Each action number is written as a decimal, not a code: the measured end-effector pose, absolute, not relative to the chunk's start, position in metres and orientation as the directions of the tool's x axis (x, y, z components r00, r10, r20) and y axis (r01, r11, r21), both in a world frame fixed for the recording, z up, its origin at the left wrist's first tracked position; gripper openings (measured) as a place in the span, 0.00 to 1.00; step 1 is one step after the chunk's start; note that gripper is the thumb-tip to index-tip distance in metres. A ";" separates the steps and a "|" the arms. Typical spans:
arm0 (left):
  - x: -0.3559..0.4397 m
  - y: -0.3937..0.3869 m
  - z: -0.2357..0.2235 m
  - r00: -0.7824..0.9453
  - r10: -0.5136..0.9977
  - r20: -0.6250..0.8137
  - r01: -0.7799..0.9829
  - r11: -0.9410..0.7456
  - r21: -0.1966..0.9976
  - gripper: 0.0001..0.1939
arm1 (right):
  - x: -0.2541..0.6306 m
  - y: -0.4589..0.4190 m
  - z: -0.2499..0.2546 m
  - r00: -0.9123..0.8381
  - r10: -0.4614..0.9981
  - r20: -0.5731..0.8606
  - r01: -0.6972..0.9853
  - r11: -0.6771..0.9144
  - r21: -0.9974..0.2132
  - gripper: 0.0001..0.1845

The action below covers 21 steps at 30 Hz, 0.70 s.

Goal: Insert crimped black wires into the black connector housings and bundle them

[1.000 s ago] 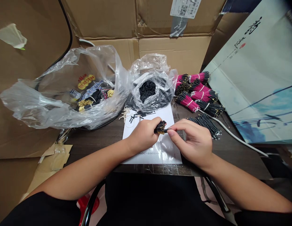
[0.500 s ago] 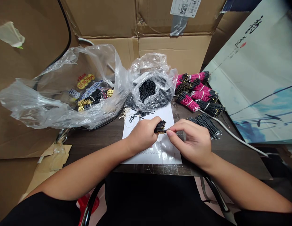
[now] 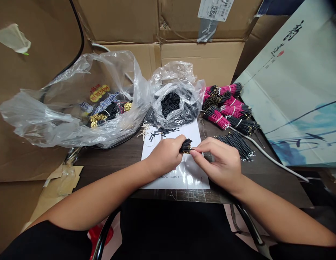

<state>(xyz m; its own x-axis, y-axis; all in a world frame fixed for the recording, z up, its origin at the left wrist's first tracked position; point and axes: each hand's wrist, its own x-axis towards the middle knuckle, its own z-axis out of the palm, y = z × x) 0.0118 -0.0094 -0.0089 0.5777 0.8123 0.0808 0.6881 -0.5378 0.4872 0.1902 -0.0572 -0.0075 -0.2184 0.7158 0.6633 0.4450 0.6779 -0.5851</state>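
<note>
A small bunch of black wires [image 3: 186, 146] with gold ends sits closed in the left hand [image 3: 165, 155], above a paper sheet [image 3: 188, 173]; the right hand [image 3: 218, 160] pinches it narrow. Past the right hand lie about seven tied bundles [image 3: 216, 117] and one untied black pile [image 3: 235, 144].

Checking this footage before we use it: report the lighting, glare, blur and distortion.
Head view: light is soft and even, with only faint shadows under the left hand and right hand; glare streaks the plastic bag and the sheet of paper; the wide lens stretches the arms toward the frame edges; the bundle of wires looks reasonably sharp.
</note>
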 end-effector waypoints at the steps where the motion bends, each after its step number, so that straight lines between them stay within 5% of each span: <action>1: 0.012 -0.010 -0.008 0.580 0.812 0.072 0.678 -0.530 0.510 0.06 | 0.190 -0.057 -0.008 -0.220 0.720 0.658 0.438 0.676 -0.593 0.06; 9: 0.013 -0.012 -0.007 0.613 0.789 0.051 0.557 -0.477 0.680 0.04 | 0.193 -0.054 -0.008 -0.180 0.723 0.667 0.397 0.674 -0.624 0.13; 15: 0.016 -0.013 -0.011 0.624 0.781 0.040 0.399 -0.362 0.842 0.07 | 0.192 -0.054 -0.012 -0.332 0.584 0.741 0.517 0.770 -0.375 0.30; 21: 0.018 -0.017 -0.004 0.617 0.785 -0.052 0.319 -0.190 0.929 0.08 | 0.189 -0.052 -0.014 -0.448 0.573 0.686 0.566 0.776 -0.278 0.40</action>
